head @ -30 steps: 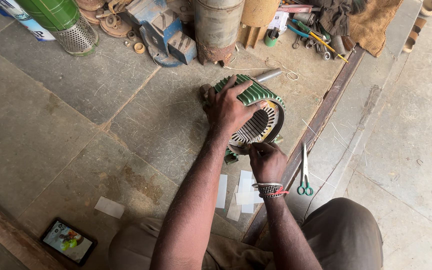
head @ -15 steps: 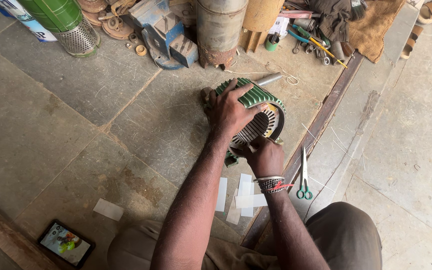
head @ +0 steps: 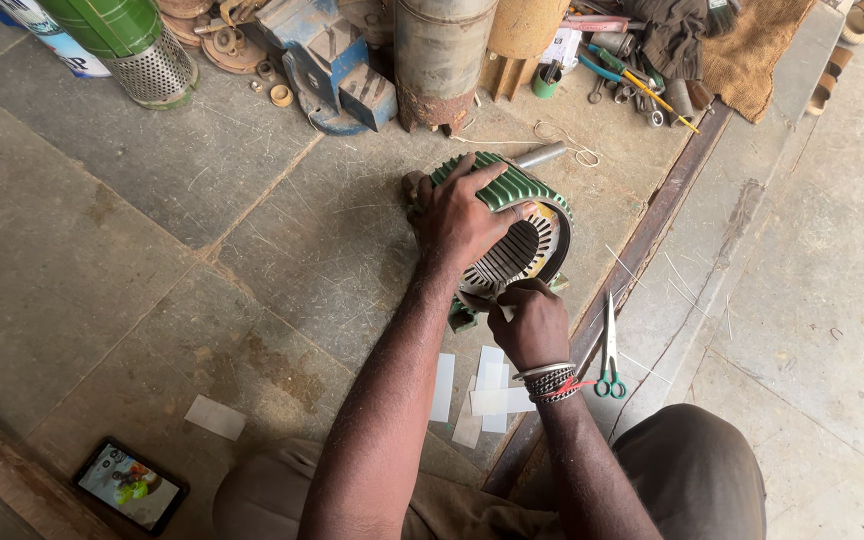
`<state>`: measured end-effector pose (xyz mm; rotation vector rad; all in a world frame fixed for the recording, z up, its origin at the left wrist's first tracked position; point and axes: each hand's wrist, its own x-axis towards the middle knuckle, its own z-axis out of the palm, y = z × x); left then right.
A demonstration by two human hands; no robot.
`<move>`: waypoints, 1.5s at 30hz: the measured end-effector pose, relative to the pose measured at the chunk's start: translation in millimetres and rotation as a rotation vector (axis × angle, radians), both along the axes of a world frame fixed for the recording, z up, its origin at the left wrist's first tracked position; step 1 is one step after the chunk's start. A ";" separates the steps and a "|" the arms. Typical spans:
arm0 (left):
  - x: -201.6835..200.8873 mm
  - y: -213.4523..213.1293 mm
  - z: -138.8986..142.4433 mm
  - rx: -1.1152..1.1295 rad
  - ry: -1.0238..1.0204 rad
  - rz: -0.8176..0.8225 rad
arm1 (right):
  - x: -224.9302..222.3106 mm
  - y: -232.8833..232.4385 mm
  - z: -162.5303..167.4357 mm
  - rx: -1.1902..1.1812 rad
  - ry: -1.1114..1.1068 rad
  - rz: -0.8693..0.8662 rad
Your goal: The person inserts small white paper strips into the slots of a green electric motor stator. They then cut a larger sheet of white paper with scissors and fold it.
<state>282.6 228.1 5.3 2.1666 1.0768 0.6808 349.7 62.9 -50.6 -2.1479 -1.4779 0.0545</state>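
A green finned motor stator housing (head: 512,185) lies on the stone floor, its slotted iron core (head: 517,255) facing up. My left hand (head: 457,215) is spread over the housing's top left side and grips it. My right hand (head: 530,320), with bracelets at the wrist, is at the near rim of the core, fingers pinched on a small white paper strip (head: 472,300) at the slots. Several cut white paper strips (head: 487,390) lie on the floor just below my right wrist.
Green-handled scissors (head: 609,350) lie right of my right hand beside a metal floor rail (head: 652,235). A phone (head: 130,485) lies lower left. A blue vise (head: 327,60), rusty cylinder (head: 442,55), green pump (head: 127,35) and hand tools (head: 632,75) crowd the back.
My left hand has shifted slightly on the housing and the view has drifted a little. My right hand stays at the near rim of the core.
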 end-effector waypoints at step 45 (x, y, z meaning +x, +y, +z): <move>-0.7 3.1 -4.9 0.074 -0.041 0.001 | 1.8 -15.1 2.9 -0.028 0.003 -0.118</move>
